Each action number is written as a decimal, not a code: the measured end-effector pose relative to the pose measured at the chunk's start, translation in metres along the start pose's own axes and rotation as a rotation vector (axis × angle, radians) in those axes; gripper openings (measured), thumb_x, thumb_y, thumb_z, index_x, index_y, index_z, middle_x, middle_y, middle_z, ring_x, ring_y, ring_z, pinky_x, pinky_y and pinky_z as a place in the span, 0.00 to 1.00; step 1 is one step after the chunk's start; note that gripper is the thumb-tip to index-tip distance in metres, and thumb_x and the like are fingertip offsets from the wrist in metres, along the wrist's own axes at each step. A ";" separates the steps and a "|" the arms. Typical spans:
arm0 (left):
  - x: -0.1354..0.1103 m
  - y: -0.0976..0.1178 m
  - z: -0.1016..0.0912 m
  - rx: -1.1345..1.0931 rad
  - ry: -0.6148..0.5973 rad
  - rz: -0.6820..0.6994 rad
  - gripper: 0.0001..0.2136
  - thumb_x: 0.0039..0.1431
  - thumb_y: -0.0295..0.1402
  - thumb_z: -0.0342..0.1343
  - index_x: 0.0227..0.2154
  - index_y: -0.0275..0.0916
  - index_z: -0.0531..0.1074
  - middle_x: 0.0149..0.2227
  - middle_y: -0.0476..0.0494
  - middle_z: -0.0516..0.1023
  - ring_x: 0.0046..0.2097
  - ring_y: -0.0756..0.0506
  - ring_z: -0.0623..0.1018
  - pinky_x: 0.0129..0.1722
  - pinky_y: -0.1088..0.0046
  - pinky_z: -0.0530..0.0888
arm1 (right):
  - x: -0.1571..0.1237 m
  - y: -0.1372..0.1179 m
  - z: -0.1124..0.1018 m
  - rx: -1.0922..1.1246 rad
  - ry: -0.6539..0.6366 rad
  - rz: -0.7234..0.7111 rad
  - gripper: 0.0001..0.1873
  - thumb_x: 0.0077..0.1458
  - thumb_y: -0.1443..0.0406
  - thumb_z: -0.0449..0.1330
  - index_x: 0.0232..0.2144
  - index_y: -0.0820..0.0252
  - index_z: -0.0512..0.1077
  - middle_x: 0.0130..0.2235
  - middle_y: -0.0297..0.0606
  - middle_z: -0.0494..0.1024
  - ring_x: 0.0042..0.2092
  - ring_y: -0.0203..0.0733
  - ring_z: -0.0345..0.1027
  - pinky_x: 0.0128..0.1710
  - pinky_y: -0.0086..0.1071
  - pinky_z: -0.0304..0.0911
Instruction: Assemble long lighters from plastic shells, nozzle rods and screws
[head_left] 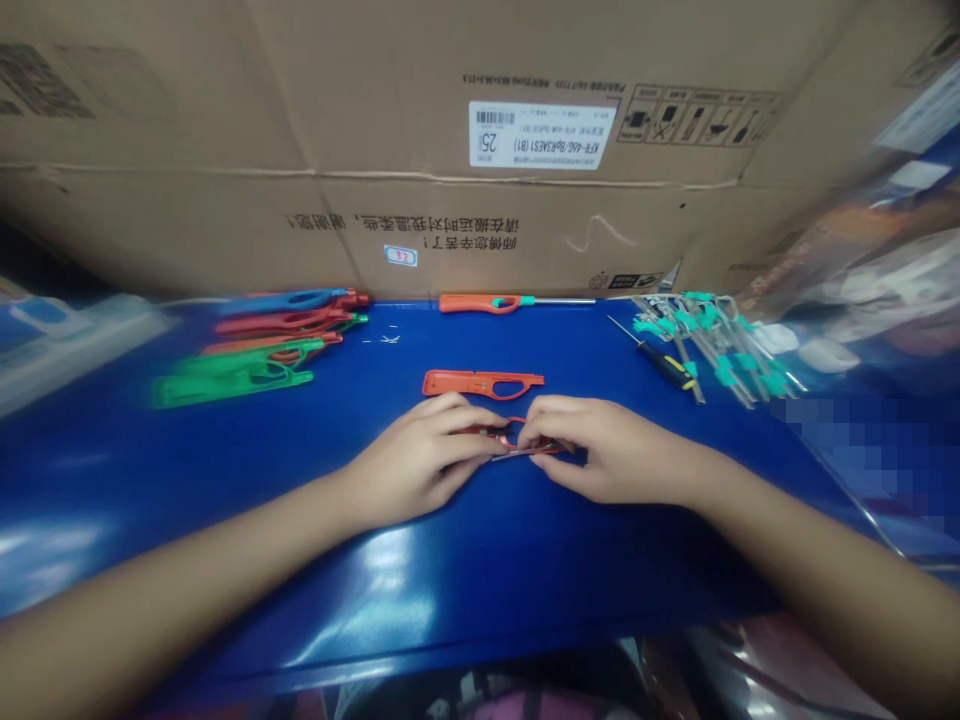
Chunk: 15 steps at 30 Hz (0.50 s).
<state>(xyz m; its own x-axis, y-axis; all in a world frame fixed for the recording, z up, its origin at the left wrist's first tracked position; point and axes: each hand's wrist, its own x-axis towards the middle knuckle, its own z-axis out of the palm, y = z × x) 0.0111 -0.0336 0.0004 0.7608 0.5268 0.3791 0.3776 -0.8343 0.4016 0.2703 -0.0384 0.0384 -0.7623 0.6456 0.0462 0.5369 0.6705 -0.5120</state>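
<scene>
My left hand (427, 455) and my right hand (600, 445) meet over the middle of the blue table. Between their closed fingers is an orange lighter casing (514, 424), mostly hidden by the fingertips. A thin piece shows at its near side, too small to make out. Just beyond the hands lies another orange casing half (459, 382), with a looped trigger opening at its right end. Farther back, against the cardboard, rests an orange long-nosed lighter (472, 304) with a green trigger and a metal tube.
Green casings (225, 385), red casings (270, 322) and a blue casing (289, 299) lie at left. At right are a black-and-yellow screwdriver (667, 367) and a pile of metal tubes with teal parts (724, 345). A cardboard box (420, 120) walls off the table's back.
</scene>
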 end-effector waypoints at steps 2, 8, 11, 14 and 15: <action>0.000 0.000 0.000 0.002 -0.003 -0.001 0.14 0.68 0.27 0.53 0.52 0.46 0.77 0.54 0.44 0.77 0.52 0.42 0.74 0.53 0.60 0.74 | -0.001 0.000 -0.001 -0.007 0.003 -0.001 0.10 0.61 0.70 0.57 0.44 0.58 0.75 0.43 0.39 0.77 0.42 0.41 0.72 0.42 0.33 0.66; 0.001 0.001 0.000 0.008 0.019 0.014 0.13 0.68 0.27 0.54 0.50 0.45 0.78 0.52 0.43 0.79 0.52 0.43 0.75 0.52 0.61 0.75 | -0.001 -0.002 0.000 0.003 0.014 0.002 0.11 0.62 0.69 0.56 0.44 0.58 0.76 0.43 0.40 0.77 0.43 0.41 0.72 0.44 0.35 0.67; 0.001 0.000 0.001 0.016 0.056 0.036 0.12 0.67 0.27 0.54 0.49 0.43 0.78 0.50 0.43 0.81 0.50 0.43 0.77 0.51 0.63 0.76 | -0.001 -0.002 0.002 0.010 0.024 -0.005 0.12 0.62 0.69 0.56 0.44 0.58 0.77 0.43 0.40 0.77 0.43 0.41 0.73 0.44 0.35 0.67; -0.001 -0.002 0.002 0.040 0.075 0.061 0.13 0.67 0.26 0.54 0.50 0.43 0.78 0.49 0.43 0.82 0.49 0.44 0.78 0.50 0.64 0.77 | 0.000 0.001 0.002 0.015 0.077 -0.010 0.13 0.62 0.69 0.56 0.47 0.57 0.76 0.45 0.40 0.77 0.41 0.39 0.72 0.41 0.33 0.67; -0.001 -0.002 0.002 0.047 0.076 0.067 0.14 0.67 0.26 0.54 0.51 0.43 0.77 0.49 0.43 0.82 0.49 0.44 0.78 0.50 0.64 0.77 | 0.000 0.004 0.000 0.002 0.116 0.002 0.13 0.62 0.69 0.56 0.47 0.57 0.76 0.45 0.40 0.77 0.40 0.39 0.71 0.40 0.32 0.66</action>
<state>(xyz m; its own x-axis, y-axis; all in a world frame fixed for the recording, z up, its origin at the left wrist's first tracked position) 0.0102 -0.0327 -0.0028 0.7436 0.4787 0.4667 0.3528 -0.8740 0.3343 0.2729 -0.0359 0.0362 -0.7144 0.6847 0.1443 0.5372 0.6688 -0.5138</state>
